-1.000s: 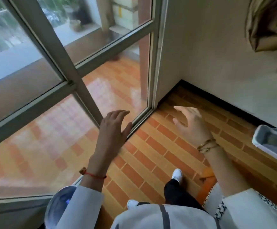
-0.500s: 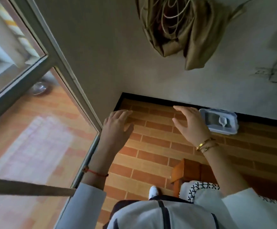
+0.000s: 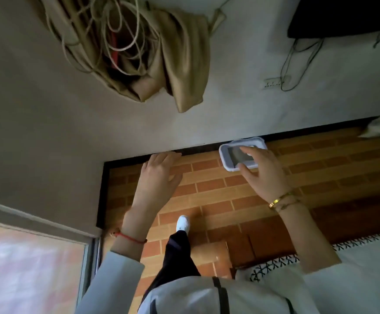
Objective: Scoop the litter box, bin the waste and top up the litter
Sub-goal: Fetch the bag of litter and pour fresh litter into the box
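1. Brick-patterned floor (image 3: 214, 184) runs from the person's feet to a grey wall (image 3: 71, 123) with a dark skirting.
2. One white shoe (image 3: 183, 223) steps on bare floor, with open room ahead.
3. Two hands are raised, palms down, holding nothing: left hand (image 3: 158, 177) with fingers straight and together, right hand (image 3: 261, 175) with fingers loosely spread.
4. One litter box (image 3: 228, 160) sits at the floor's far edge against the wall, partly behind the right hand.
5. One tan cloth (image 3: 180, 57) with cords hangs on the wall.
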Demonstrator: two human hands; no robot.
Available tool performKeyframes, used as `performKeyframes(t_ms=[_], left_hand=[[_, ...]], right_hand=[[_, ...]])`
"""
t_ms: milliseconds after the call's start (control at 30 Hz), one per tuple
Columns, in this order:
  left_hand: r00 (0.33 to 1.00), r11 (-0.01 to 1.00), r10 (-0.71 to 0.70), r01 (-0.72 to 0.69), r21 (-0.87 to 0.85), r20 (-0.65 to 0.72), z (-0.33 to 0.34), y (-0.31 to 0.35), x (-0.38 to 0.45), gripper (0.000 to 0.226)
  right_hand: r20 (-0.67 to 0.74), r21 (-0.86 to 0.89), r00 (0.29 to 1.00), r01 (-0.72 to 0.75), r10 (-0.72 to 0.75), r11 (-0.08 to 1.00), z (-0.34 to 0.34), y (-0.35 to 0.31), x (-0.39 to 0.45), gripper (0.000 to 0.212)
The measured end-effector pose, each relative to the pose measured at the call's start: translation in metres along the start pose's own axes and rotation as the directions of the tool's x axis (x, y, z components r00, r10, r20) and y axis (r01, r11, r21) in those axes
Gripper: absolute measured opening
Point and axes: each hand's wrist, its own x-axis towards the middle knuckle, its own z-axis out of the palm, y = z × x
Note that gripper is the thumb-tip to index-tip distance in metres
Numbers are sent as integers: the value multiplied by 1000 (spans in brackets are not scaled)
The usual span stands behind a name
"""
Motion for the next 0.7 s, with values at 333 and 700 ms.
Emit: performKeyframes(t_ms=[333,700], left_hand=[[946,950,307,-300,-82,106,35,-12,194,37],[762,794,603,-547,-265,237,105,47,335,34]], right_hand=[[-176,51,945,-271,276,961,7,38,111,38],[-336,-2,780,-561,528,828,-17,86,147,39]])
